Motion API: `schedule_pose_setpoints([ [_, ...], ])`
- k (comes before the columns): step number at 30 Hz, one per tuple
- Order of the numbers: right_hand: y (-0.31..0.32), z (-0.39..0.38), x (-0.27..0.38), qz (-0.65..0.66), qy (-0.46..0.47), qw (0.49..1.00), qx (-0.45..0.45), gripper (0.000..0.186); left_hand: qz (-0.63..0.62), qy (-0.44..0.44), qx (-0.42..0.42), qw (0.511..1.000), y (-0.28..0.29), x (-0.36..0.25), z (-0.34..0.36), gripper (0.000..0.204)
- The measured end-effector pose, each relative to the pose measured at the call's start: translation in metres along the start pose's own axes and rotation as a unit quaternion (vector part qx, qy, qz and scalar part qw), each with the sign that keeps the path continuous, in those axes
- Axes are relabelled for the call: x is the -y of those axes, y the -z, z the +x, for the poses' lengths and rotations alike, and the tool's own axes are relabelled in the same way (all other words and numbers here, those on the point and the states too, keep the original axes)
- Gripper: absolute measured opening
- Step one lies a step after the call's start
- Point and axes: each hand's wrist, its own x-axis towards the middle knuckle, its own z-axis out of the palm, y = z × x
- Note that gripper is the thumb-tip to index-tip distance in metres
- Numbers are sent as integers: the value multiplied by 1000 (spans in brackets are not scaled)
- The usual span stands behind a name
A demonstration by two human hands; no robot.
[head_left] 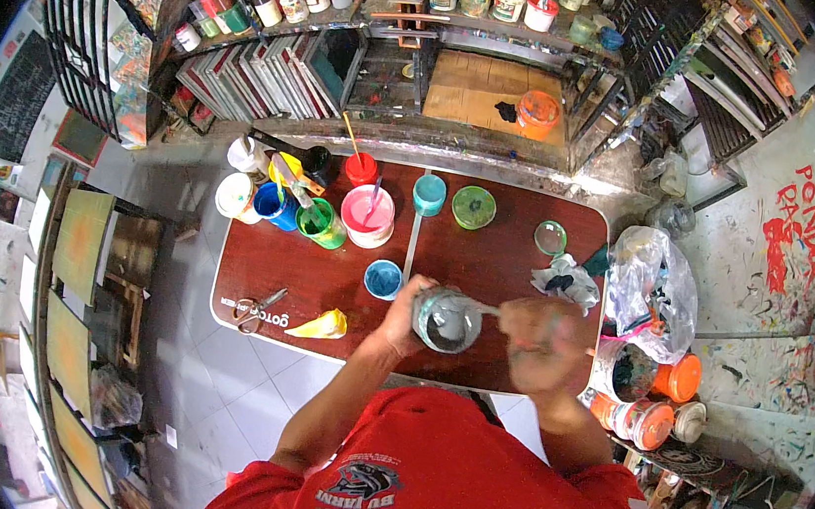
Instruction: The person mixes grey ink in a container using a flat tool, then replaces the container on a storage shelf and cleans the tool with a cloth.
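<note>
My left hand [400, 321] grips the side of a clear tub [426, 337] of grey paint, tilted so its inside shows, over the near edge of the table. Closed around a thin pale stick [486, 308], my right hand [543, 346] is smeared by motion. The stick reaches to the tub's rim; its kind is unclear. Just beyond my left hand stands a small cup of blue paint [383, 280]. A yellow-smeared piece [321, 325], cone-like, and scissors [260, 311] lie to the left.
The dark red table [487, 253] bears a pink paint tub [367, 216], a green one [321, 223], a teal one [429, 195], and a crumpled stained cloth [566, 282]. A clear plastic bag [652, 290] and orange-lidded tubs [646, 424] stand at the right. Paint-filled shelves [393, 16] line the back.
</note>
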Motion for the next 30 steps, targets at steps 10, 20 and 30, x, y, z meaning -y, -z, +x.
schedule_pose_setpoints([
  [10, -29, -5, -18, -117, 122, 980, -100, 37, -23, -45, -6, 999, -11, -1, -2, 44],
  [20, -34, -7, 4, -83, 59, 994, -46, 22, -44, -56, -1, 997, 4, 9, 11, 47],
  [30, -34, -7, 22, -108, 58, 992, -32, 28, -34, -46, 16, 998, -1, 15, 12, 46],
])
